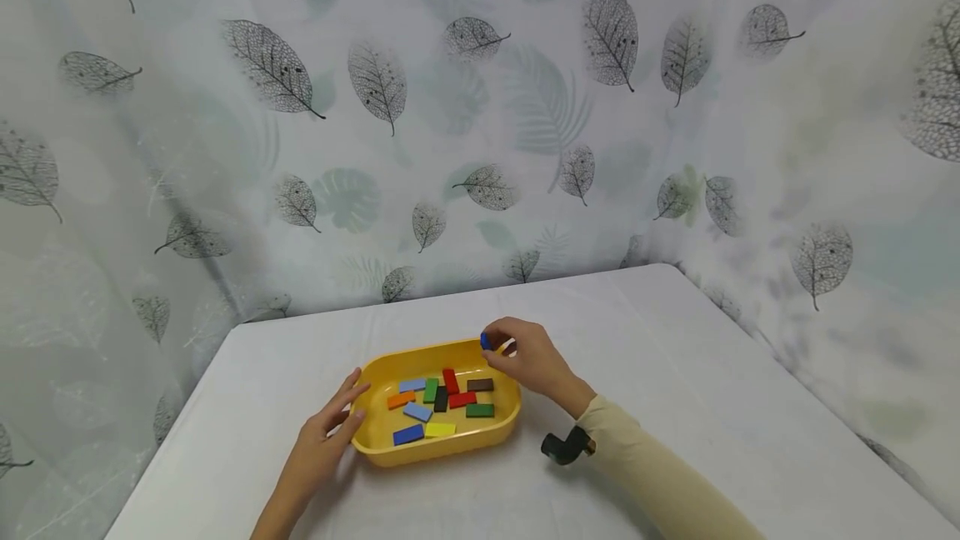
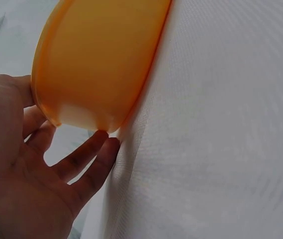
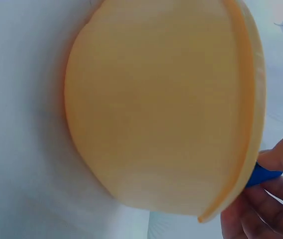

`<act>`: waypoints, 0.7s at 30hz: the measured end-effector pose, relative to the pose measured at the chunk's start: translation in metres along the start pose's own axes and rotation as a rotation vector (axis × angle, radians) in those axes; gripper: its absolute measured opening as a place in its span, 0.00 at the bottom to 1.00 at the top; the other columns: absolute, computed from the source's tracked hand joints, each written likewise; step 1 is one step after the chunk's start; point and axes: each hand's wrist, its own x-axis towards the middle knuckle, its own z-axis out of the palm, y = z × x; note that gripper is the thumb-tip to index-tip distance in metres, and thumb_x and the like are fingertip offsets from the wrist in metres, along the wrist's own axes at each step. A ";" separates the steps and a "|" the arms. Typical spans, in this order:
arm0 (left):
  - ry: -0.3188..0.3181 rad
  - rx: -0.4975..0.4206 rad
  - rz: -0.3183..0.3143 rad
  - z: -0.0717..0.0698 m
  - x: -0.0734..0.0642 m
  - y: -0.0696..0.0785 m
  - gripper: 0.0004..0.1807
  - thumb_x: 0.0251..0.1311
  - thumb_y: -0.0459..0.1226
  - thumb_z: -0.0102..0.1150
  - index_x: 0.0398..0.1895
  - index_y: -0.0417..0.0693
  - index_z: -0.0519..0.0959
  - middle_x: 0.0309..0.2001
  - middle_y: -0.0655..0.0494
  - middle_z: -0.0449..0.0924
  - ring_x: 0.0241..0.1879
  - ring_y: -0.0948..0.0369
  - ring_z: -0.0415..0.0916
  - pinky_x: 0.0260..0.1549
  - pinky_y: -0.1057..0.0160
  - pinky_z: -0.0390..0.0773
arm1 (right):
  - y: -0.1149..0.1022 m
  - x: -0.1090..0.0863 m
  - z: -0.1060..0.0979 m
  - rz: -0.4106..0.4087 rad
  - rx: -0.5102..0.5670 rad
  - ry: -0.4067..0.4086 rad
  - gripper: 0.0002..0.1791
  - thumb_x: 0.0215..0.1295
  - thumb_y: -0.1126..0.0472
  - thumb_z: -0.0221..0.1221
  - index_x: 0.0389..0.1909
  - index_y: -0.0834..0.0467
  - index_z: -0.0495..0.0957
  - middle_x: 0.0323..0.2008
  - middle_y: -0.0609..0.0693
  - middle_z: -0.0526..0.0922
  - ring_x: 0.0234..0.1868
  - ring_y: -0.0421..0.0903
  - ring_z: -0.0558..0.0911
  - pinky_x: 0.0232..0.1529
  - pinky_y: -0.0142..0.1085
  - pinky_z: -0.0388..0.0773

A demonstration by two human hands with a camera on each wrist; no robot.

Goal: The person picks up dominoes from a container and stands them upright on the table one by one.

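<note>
A yellow plastic tray (image 1: pixel 480 437) with rounded corners stands on the white table. My left hand (image 1: pixel 324 442) holds its left end, thumb and a finger at the rim. In the left wrist view the lower fingers of the left hand (image 2: pixel 37 179) touch the tray's outer wall (image 2: pixel 96 64). At the tray's far right corner my right hand (image 1: pixel 531 357) pinches a blue domino block (image 1: pixel 485 342) between thumb and fingers, level with the rim. The right wrist view shows this blue domino block (image 3: pixel 261 175) partly hidden behind the tray rim (image 3: pixel 254 104).
Several flat domino blocks lie scattered in the tray, among them an orange one (image 1: pixel 401 400), a yellow one (image 1: pixel 440 430), a brown one (image 1: pixel 480 385) and a black one (image 1: pixel 441 399). A black strap-like device (image 1: pixel 567 446) sits at my right wrist. A leaf-patterned curtain (image 1: pixel 450 123) hangs behind the table (image 1: pixel 675 407).
</note>
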 end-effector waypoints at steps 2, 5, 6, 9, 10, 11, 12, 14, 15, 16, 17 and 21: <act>-0.003 0.004 -0.005 0.000 0.000 0.000 0.23 0.78 0.41 0.56 0.73 0.52 0.75 0.80 0.61 0.57 0.76 0.53 0.59 0.62 0.67 0.68 | 0.002 -0.002 -0.003 0.010 0.006 0.036 0.14 0.62 0.68 0.73 0.49 0.59 0.84 0.42 0.46 0.85 0.41 0.44 0.84 0.43 0.39 0.86; -0.006 0.004 -0.007 0.000 0.001 0.001 0.23 0.78 0.40 0.56 0.73 0.52 0.75 0.80 0.61 0.57 0.76 0.53 0.58 0.63 0.67 0.68 | 0.005 -0.006 -0.006 0.027 0.003 0.098 0.15 0.63 0.67 0.72 0.49 0.59 0.84 0.41 0.46 0.86 0.41 0.45 0.85 0.44 0.41 0.86; -0.004 0.004 -0.004 0.000 0.001 0.001 0.23 0.78 0.40 0.56 0.73 0.52 0.75 0.80 0.61 0.57 0.76 0.54 0.58 0.63 0.66 0.68 | 0.007 -0.007 -0.007 0.032 -0.001 0.118 0.14 0.63 0.67 0.72 0.49 0.59 0.84 0.41 0.46 0.86 0.41 0.45 0.85 0.44 0.42 0.86; 0.000 0.002 0.004 0.001 0.001 0.002 0.23 0.78 0.40 0.56 0.73 0.51 0.75 0.80 0.61 0.57 0.77 0.54 0.58 0.65 0.61 0.70 | 0.012 -0.010 -0.009 0.055 -0.013 0.164 0.14 0.63 0.66 0.73 0.49 0.58 0.84 0.40 0.46 0.86 0.41 0.45 0.85 0.44 0.43 0.86; 0.003 0.001 0.007 0.001 0.000 0.002 0.23 0.78 0.40 0.56 0.73 0.51 0.75 0.80 0.61 0.58 0.77 0.54 0.58 0.65 0.58 0.70 | 0.014 -0.011 -0.009 0.063 -0.015 0.172 0.14 0.63 0.66 0.73 0.49 0.58 0.84 0.40 0.46 0.86 0.41 0.45 0.85 0.44 0.43 0.86; 0.005 0.000 0.011 0.001 0.000 0.002 0.23 0.78 0.40 0.56 0.73 0.51 0.75 0.80 0.61 0.58 0.77 0.53 0.58 0.66 0.56 0.71 | 0.016 -0.012 -0.009 0.069 -0.018 0.178 0.14 0.63 0.66 0.73 0.49 0.58 0.84 0.40 0.46 0.86 0.40 0.45 0.85 0.44 0.43 0.86; 0.009 0.000 0.018 0.001 0.000 0.002 0.23 0.78 0.40 0.56 0.73 0.51 0.75 0.80 0.60 0.58 0.77 0.53 0.58 0.66 0.54 0.71 | 0.018 -0.013 -0.010 0.077 -0.019 0.180 0.14 0.63 0.66 0.73 0.49 0.58 0.84 0.40 0.47 0.86 0.40 0.45 0.85 0.44 0.43 0.86; 0.013 0.001 0.026 0.001 -0.001 0.002 0.23 0.78 0.40 0.56 0.72 0.50 0.76 0.80 0.59 0.58 0.76 0.52 0.58 0.65 0.53 0.72 | 0.021 -0.015 -0.012 0.091 -0.016 0.179 0.14 0.62 0.66 0.73 0.48 0.59 0.84 0.39 0.47 0.86 0.40 0.45 0.85 0.44 0.42 0.86; 0.013 0.000 0.028 0.001 -0.002 0.002 0.22 0.78 0.40 0.56 0.72 0.50 0.76 0.80 0.59 0.58 0.76 0.51 0.58 0.65 0.54 0.72 | 0.023 -0.015 -0.013 0.095 -0.013 0.178 0.14 0.62 0.66 0.73 0.48 0.59 0.84 0.39 0.47 0.86 0.39 0.45 0.85 0.43 0.41 0.86; 0.015 -0.001 0.027 0.001 -0.002 0.002 0.22 0.78 0.39 0.56 0.72 0.50 0.76 0.80 0.59 0.58 0.76 0.52 0.58 0.65 0.56 0.72 | 0.025 -0.016 -0.014 0.099 -0.014 0.177 0.14 0.62 0.66 0.73 0.48 0.60 0.84 0.39 0.48 0.86 0.39 0.45 0.85 0.43 0.41 0.86; 0.015 -0.001 0.027 0.001 -0.002 0.002 0.22 0.78 0.39 0.56 0.72 0.50 0.76 0.80 0.59 0.59 0.76 0.52 0.59 0.64 0.58 0.72 | 0.026 -0.016 -0.016 0.104 -0.014 0.177 0.14 0.62 0.67 0.73 0.48 0.60 0.84 0.39 0.48 0.86 0.39 0.45 0.85 0.43 0.41 0.87; 0.007 -0.005 0.014 0.001 -0.002 0.002 0.23 0.78 0.40 0.56 0.73 0.50 0.75 0.80 0.61 0.58 0.76 0.54 0.58 0.63 0.65 0.71 | 0.032 -0.016 -0.021 0.117 -0.019 0.183 0.14 0.62 0.67 0.74 0.47 0.61 0.84 0.38 0.49 0.86 0.38 0.45 0.86 0.42 0.39 0.87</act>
